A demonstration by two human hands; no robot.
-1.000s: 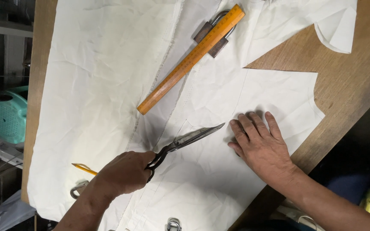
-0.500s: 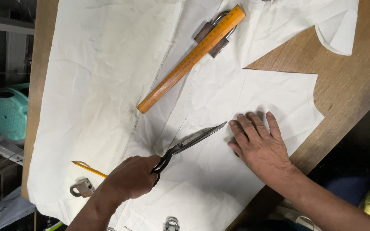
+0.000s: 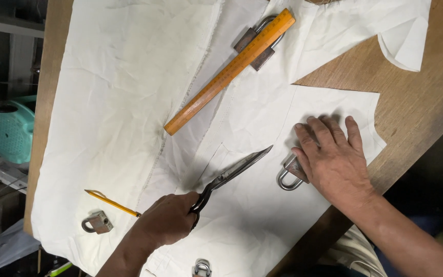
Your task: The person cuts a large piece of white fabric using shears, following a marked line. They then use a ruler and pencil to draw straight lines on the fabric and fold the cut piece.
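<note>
My left hand (image 3: 167,221) grips the handles of long dark scissors (image 3: 232,172). Their blades lie on the white cloth (image 3: 119,102) and point up-right toward my right hand. The blades look nearly closed. My right hand (image 3: 331,156) lies flat on the cloth with fingers spread, pressing it to the wooden table (image 3: 416,107). A metal padlock (image 3: 288,177) sits under its thumb, its shackle sticking out.
A long orange wooden ruler (image 3: 229,72) lies diagonally on the cloth over another padlock (image 3: 255,48). A yellow pencil (image 3: 111,203) and a padlock (image 3: 97,222) lie at the lower left, and another padlock (image 3: 202,268) at the bottom edge. A teal object (image 3: 8,128) stands off the table's left side.
My left hand slid slightly to the right with the scissors, uncovering the lower-left padlock. My right hand shifted up and right, and a padlock now shows under its thumb.
</note>
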